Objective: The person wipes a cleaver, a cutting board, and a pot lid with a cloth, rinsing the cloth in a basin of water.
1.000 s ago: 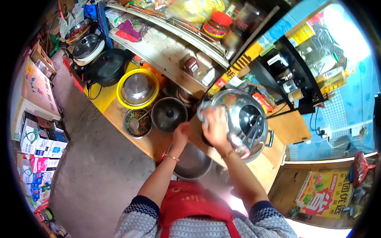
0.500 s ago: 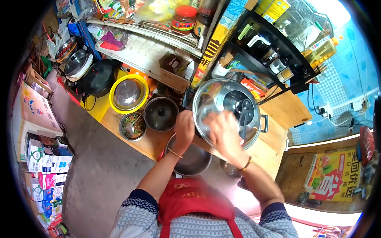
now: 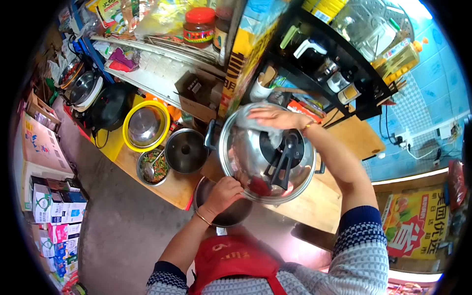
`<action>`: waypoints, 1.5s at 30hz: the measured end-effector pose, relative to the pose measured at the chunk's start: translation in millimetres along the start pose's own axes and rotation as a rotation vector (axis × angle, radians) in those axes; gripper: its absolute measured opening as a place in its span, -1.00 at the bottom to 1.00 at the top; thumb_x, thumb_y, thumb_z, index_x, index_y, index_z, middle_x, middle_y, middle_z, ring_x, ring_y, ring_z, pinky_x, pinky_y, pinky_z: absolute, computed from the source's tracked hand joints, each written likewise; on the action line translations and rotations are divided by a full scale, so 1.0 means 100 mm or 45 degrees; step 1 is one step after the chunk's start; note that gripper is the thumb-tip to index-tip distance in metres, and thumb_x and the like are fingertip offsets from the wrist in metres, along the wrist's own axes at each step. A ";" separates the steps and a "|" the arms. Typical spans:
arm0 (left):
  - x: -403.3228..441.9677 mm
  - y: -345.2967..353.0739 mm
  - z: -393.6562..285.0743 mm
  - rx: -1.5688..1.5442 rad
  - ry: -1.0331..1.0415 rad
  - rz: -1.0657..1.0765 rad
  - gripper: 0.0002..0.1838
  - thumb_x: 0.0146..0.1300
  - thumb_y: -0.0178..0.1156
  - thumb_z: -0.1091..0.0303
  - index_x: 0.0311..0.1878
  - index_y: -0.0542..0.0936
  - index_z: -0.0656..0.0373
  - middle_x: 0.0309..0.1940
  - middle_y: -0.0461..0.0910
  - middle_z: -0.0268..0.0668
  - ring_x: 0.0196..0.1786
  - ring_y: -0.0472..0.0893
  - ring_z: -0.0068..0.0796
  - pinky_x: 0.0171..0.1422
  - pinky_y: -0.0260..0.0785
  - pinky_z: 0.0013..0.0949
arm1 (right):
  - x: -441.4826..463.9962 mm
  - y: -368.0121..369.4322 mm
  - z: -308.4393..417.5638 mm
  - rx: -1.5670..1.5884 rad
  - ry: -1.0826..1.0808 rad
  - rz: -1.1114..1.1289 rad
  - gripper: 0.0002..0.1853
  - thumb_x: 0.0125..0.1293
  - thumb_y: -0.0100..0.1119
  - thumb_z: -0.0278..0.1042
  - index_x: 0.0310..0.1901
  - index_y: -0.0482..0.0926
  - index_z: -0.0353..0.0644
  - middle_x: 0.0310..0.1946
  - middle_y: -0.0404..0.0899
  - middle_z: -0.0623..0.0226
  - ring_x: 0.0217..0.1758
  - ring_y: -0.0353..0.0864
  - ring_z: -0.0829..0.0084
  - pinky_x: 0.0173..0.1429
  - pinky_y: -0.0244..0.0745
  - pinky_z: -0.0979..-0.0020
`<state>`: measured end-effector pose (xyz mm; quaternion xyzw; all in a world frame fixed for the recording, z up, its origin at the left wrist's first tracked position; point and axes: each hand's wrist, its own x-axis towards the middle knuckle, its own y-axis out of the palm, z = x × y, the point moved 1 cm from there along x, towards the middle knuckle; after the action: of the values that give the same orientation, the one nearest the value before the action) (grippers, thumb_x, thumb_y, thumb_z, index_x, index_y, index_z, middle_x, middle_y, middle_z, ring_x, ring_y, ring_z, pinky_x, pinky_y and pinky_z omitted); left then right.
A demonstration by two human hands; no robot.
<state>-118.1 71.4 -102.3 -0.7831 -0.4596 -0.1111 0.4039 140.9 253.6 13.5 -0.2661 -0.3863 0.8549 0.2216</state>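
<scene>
A large shiny domed lid (image 3: pixel 246 162) with a black handle (image 3: pixel 286 157) covers a wide pot on the wooden counter. My right hand (image 3: pixel 278 118) lies flat, fingers stretched, on a greyish cloth (image 3: pixel 250 117) pressed to the lid's far side. At the lid's near-left rim is my left hand (image 3: pixel 227 194), fingers curled in a pinch against the edge; what they hold, if anything, is hidden. Below that hand sits a dark metal bowl (image 3: pixel 236 212), partly covered by it.
Left of the lid are a dark lidded pot (image 3: pixel 186 156), a bowl of chopped food with a spoon (image 3: pixel 153 167) and a yellow basin (image 3: pixel 129 123). Behind stand a shelf with a red-capped jar (image 3: pixel 199 29) and a black rack (image 3: pixel 364 66). Boxes (image 3: pixel 51 206) are stacked at far left.
My right hand has moved with the cloth to the far side of the lid and flattened out. My left hand has moved down to the lid's near-left rim. The camera view has shifted.
</scene>
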 end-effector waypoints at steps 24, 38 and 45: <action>-0.02 -0.02 -0.14 0.034 0.044 0.119 -0.84 -0.02 0.33 0.40 -0.38 0.57 0.19 -0.33 0.54 -0.24 -0.17 0.49 -0.17 -0.02 0.37 -0.20 | -0.54 2.23 1.73 -0.582 0.529 -1.120 -0.56 0.16 0.17 -0.28 0.13 0.51 0.08 0.25 0.39 0.39 0.43 0.20 0.21 0.36 0.11 -0.05; 0.00 0.15 -0.16 0.030 0.000 0.026 -0.88 0.01 0.31 0.48 -0.36 0.58 0.19 -0.31 0.55 -0.25 -0.18 0.51 -0.20 -0.01 0.37 -0.22 | -1.62 1.56 0.09 0.346 0.837 -1.759 -0.53 0.26 0.01 -0.30 0.21 0.41 -0.21 0.22 0.39 -0.01 0.34 0.30 0.07 0.39 0.15 0.16; -0.08 0.66 -0.89 0.338 -0.168 -0.079 -0.86 0.03 0.28 0.47 -0.31 0.59 0.19 -0.28 0.56 -0.19 -0.16 0.53 -0.15 -0.03 0.37 -0.20 | -1.72 2.31 0.58 -0.016 0.539 -1.916 -0.61 0.12 0.11 -0.49 0.05 0.49 -0.20 0.05 0.45 0.10 0.18 0.33 0.00 0.34 0.13 0.08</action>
<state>-51.7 -15.8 -83.4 -0.7138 -0.5197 -0.0101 0.4693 195.1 -17.3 -84.8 -0.0912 -0.4172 0.4036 0.8092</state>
